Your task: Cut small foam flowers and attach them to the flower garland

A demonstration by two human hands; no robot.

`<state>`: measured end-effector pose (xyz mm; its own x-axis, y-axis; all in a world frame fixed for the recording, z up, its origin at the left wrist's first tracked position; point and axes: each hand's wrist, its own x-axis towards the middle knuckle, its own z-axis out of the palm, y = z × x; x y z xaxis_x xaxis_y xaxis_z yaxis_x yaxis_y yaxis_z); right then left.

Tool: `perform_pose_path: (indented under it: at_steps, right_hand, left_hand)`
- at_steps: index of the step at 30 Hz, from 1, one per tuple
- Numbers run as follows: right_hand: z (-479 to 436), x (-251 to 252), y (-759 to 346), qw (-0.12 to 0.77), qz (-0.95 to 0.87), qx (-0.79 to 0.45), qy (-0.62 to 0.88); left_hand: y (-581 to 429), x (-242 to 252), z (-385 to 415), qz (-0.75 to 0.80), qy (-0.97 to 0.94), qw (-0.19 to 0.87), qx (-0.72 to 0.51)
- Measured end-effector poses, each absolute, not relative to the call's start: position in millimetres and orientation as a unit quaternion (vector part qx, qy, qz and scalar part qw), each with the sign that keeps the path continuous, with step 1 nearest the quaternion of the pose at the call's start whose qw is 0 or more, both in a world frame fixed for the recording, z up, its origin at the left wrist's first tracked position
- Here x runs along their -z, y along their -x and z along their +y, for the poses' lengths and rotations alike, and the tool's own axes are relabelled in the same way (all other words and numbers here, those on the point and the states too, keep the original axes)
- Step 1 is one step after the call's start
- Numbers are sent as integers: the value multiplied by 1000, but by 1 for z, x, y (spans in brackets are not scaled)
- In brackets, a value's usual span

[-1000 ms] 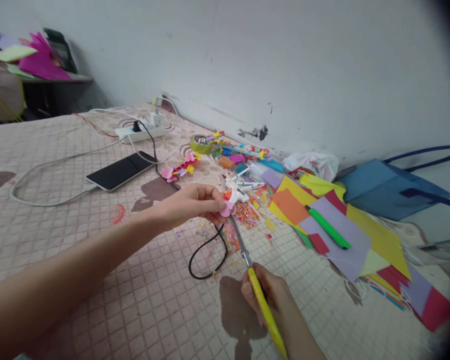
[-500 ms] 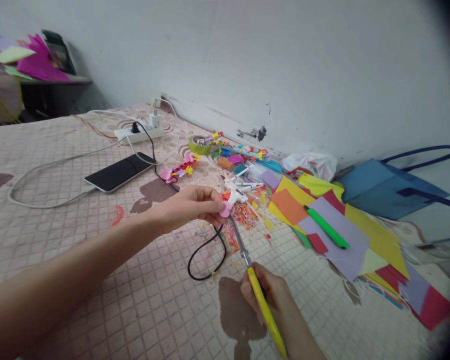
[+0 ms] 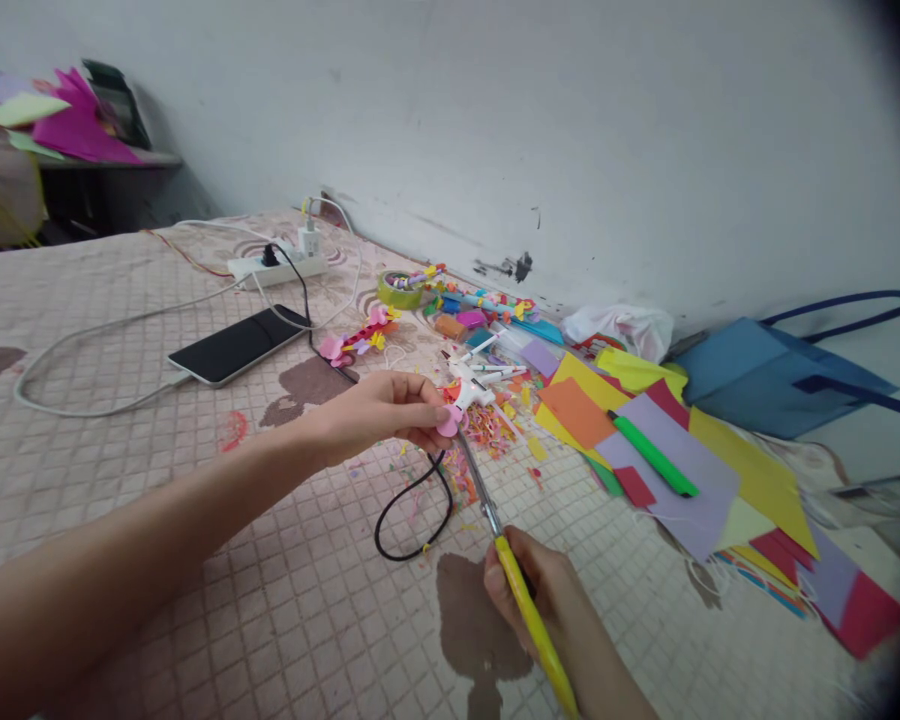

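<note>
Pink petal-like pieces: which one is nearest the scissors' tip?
The pink piece pinched in the left hand, right by the tip of the scissors; other petal-like ones lie farther off, near the phone.

This looks like home: a quilted cover (image 3: 270,600).

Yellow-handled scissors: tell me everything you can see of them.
The yellow-handled scissors have slim, metal-looking blades, a pivot and a long handle reaching the picture's bottom edge. The right hand grips the handle. They slant above the checked cloth, tips at the pink piece in the left hand; whether they touch it or stand open is unclear.
</note>
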<state>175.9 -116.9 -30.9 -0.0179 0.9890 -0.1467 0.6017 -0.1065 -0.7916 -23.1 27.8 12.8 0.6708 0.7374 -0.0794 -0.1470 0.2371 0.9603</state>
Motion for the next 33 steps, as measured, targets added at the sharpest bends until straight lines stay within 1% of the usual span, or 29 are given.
perform_pose_path:
  at_steps: [7,15,23,28,33]
  right_hand:
    - [-119,30,-177,263,-582,-408,652]
    - [-113,28,-172,283,-599,-351,661]
    - [-112,25,-170,304,-586,-358,661]
    - [-112,24,-171,295,-598,-337,665]
    - [-112,18,-171,278,-599,-352,664]
  left_hand:
    - [21,-10,28,262,-522,751,-308]
    - [17,-6,23,263,-478,771,-328]
    - [10,-1,13,254,-438,782,-363]
    - [6,-3,6,256,-419,790,-368]
    - [5,-3,5,261,-427,782,-373]
